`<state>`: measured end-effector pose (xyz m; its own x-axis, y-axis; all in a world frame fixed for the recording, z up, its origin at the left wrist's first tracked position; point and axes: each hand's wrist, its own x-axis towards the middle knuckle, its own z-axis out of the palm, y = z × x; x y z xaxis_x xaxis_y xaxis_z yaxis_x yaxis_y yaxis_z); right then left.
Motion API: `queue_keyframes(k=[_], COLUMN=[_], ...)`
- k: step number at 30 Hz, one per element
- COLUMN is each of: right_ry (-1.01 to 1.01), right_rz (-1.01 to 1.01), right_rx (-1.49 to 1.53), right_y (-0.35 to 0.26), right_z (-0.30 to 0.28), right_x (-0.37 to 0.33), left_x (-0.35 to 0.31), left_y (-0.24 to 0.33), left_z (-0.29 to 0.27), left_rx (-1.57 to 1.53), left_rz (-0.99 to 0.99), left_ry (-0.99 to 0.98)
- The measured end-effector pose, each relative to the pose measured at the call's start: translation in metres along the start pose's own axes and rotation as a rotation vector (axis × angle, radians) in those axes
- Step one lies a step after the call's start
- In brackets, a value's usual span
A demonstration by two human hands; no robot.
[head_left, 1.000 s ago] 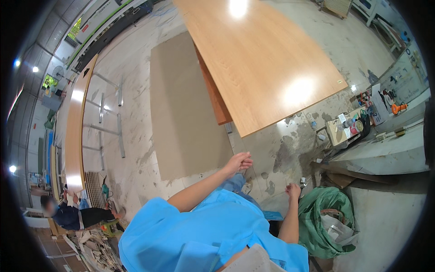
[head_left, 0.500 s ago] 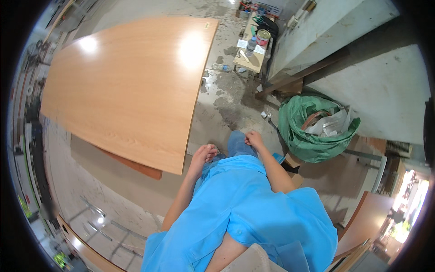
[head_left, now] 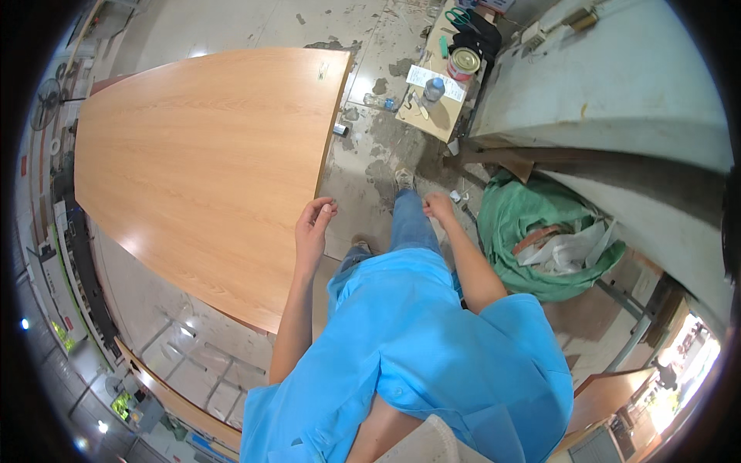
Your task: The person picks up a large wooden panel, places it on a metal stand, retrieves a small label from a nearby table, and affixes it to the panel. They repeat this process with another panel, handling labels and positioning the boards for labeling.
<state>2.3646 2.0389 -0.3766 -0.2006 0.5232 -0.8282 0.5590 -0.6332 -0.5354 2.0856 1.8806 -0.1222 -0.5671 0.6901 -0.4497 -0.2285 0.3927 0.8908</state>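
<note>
My left hand is raised beside the right edge of a large wood-grain tabletop. Its fingers are loosely bent, the thumb stands a little apart, and I see nothing held in it. Over by my right leg, my right hand hangs with its fingers curled in; whatever may be inside them is hidden. A green sack of scraps stands to the right of that hand.
A low bench ahead holds a plastic bottle, a tin can, papers and green-handled scissors. Another bottle lies on the stained floor. Metal frames stand at lower left, a pale slanted wall at right.
I have moved forward: the bench and sack appear nearer, and one shoe now shows ahead. My left hand has swung up and left toward the tabletop's edge; the right has risen slightly.
</note>
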Motion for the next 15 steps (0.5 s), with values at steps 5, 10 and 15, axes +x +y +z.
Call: queue_keyframes(k=[5, 10, 15], right_ry=[-0.029, -0.001, -0.009], right_rz=[-0.119, -0.069, 0.044], right_rx=[-0.027, -0.141, -0.107], right_y=[-0.097, -0.124, -0.099], right_z=[-0.034, -0.052, -0.062], right_x=[0.060, 0.112, 0.141], left_x=[0.020, 0.002, -0.017], left_y=[0.009, -0.008, -0.024], left_z=[0.020, 0.030, 0.045], left_rx=[0.103, 0.161, 0.348], left_rz=[-0.085, -0.232, -0.374], left_ry=[-0.003, 0.057, 0.006])
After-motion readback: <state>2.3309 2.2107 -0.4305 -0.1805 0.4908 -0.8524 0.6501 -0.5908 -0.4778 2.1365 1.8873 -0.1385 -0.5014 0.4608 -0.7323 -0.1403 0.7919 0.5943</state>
